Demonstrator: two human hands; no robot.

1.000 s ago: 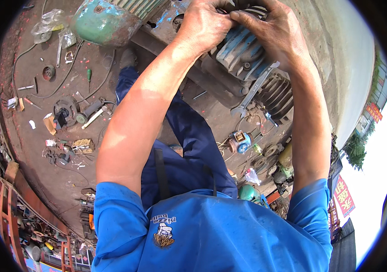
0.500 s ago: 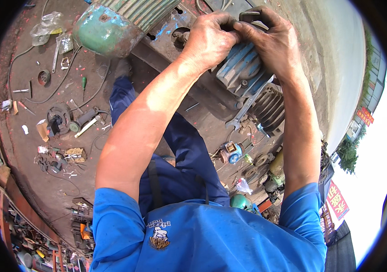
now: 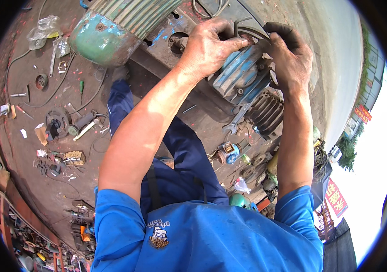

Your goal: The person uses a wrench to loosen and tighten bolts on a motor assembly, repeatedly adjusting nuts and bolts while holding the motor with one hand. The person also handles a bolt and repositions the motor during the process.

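Note:
My left hand (image 3: 209, 47) is at the upper end of a blue-painted, ribbed machine head (image 3: 238, 75), thumb and fingers closed together; what lies between them is hidden. Right beside its fingertips stands a thin bent metal rod (image 3: 243, 19). My right hand (image 3: 292, 56) is curled at the other side of the head, its thumb and fingers closing near a dark curved strip (image 3: 256, 32). I cannot make out what it grips. An open-ended wrench (image 3: 236, 123) leans against the lower side of the head, next to a finned cylinder (image 3: 268, 113).
A green ribbed motor (image 3: 105, 38) sits left of the hands on a metal base. Across the ground lie an angle grinder (image 3: 82, 122), a green screwdriver (image 3: 82, 87), a hammer (image 3: 21, 94), a cable (image 3: 55, 97) and a small blue motor (image 3: 229, 153). A road runs at right.
My hands have come apart: the right has shifted right and down, the left slightly down. The bent rod and dark strip between them now show.

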